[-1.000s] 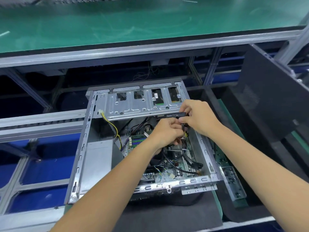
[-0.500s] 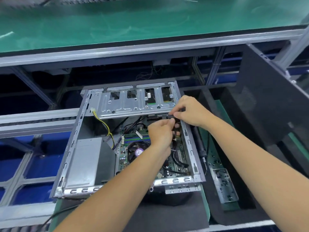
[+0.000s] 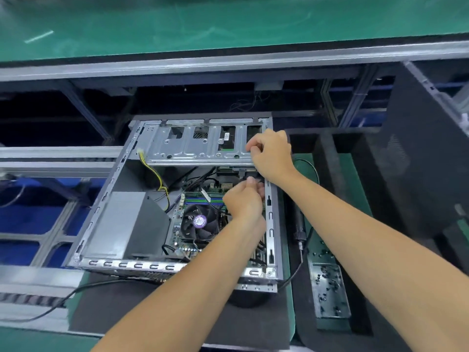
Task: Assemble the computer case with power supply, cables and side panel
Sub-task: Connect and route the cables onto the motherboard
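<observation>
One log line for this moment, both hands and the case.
left hand: pinching cable near drive bracket | right hand: curled at drive bracket corner | computer case: open, side panel off

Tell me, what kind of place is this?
Most likely a computer assembly line in a factory. An open computer case lies at a workstation beside a green conveyor belt, an electric screwdriver lies next to the case, and a tray of small screws sits nearby.

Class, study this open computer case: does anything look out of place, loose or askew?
One thing: small dark screws lie scattered on and around the metal tray, right of the case. The electric screwdriver lies loose beside the case.
</observation>
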